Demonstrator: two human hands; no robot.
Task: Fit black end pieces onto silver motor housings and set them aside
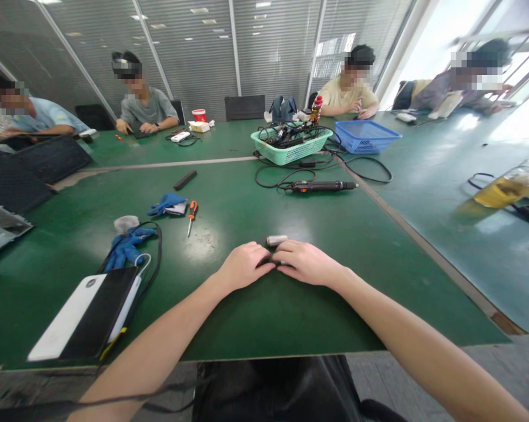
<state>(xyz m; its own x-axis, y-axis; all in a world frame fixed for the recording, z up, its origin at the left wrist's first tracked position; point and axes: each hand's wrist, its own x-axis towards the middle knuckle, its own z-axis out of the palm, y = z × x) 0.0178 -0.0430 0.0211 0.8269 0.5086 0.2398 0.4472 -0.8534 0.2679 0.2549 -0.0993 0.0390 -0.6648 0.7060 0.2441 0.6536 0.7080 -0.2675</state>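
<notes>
Near the green tabletop's [255, 328] front edge, left hand [244, 266] and right hand [306, 262] are curling closed, fingertips pinching a small dark object [273, 263]; pale cylinder [276, 240] is lying just beyond.

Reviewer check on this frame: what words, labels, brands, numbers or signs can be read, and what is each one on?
No word, brand or number can be read in this view.
Label on the red-capped bottle: too small and blurred to read.
Red cup: any marking is too small to read.
Flat white and black device: one round dark mark, no readable text.
</notes>
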